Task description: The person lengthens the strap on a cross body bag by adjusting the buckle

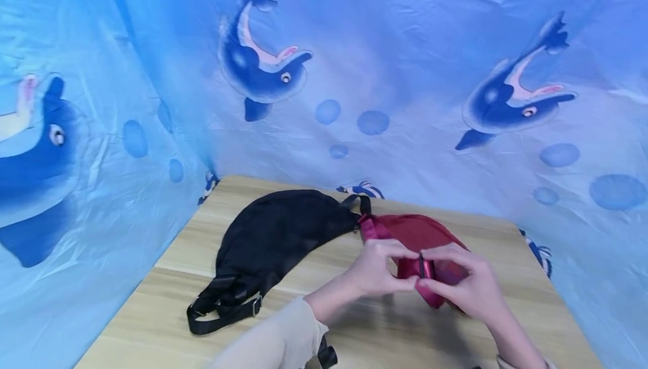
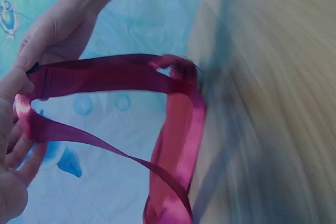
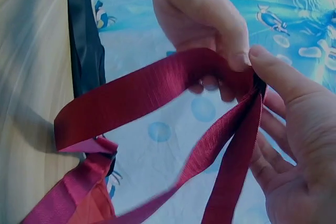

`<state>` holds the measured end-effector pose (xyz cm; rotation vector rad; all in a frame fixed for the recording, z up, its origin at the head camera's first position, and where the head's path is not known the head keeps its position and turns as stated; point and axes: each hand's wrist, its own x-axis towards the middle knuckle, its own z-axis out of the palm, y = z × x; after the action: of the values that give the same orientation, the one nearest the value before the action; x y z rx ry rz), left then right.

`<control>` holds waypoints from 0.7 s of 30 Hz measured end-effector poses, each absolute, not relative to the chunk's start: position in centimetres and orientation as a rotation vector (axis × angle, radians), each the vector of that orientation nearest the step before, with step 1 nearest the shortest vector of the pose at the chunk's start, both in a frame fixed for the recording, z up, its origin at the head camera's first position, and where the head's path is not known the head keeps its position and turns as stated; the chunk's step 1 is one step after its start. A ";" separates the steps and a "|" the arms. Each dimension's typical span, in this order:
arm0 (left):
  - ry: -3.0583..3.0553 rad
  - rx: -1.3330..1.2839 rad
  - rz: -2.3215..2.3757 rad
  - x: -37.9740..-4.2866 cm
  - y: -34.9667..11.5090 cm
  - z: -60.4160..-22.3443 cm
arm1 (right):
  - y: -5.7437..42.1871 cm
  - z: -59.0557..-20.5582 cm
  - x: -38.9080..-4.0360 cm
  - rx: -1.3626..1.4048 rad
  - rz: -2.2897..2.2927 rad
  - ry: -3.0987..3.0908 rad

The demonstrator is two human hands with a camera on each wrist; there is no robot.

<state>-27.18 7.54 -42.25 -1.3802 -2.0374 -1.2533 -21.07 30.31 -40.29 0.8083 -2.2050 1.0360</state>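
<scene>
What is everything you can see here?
Table: 1, light wood-look, foreground
Black bag: 1, black, table's left
Red bag: 1, red, right of black bag
Red strap: 1, red, on red bag
Slider: 1, dark, on red strap
Black strap: 1, black, on black bag
Adjuster: 1, silvery, on black strap
Small unclear piece: 1, black, bottom edge
Dolphin-printed sheet: count unclear, blue, around table
Left hand: 1, bare, pinching red strap
Right hand: 1, bare, pinching red strap
Sleeves: 2, pale, bottom edge

My right hand point(image 1: 478, 290) covers part of the red bag point(image 1: 417, 231), and the near edge of the worktop point(image 1: 526, 296) is cut off.
</scene>
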 end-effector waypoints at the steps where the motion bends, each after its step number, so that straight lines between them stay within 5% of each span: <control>1: -2.043 -1.370 -1.293 -27.3 7.4 -42.1 | 30.1 -40.1 -21.1 0.794 1.049 -2.216; 10: -2.126 -1.281 -1.716 -27.8 6.0 -41.8 | 29.3 -38.6 -20.9 0.740 1.481 -2.348; 21: -2.170 -1.346 -1.802 -27.7 6.1 -41.7 | 29.2 -38.5 -21.8 0.796 1.321 -2.420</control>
<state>-27.70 6.13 -41.68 -1.3458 -2.1704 -1.8021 -21.79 29.17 -38.53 0.7961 -2.4200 1.3209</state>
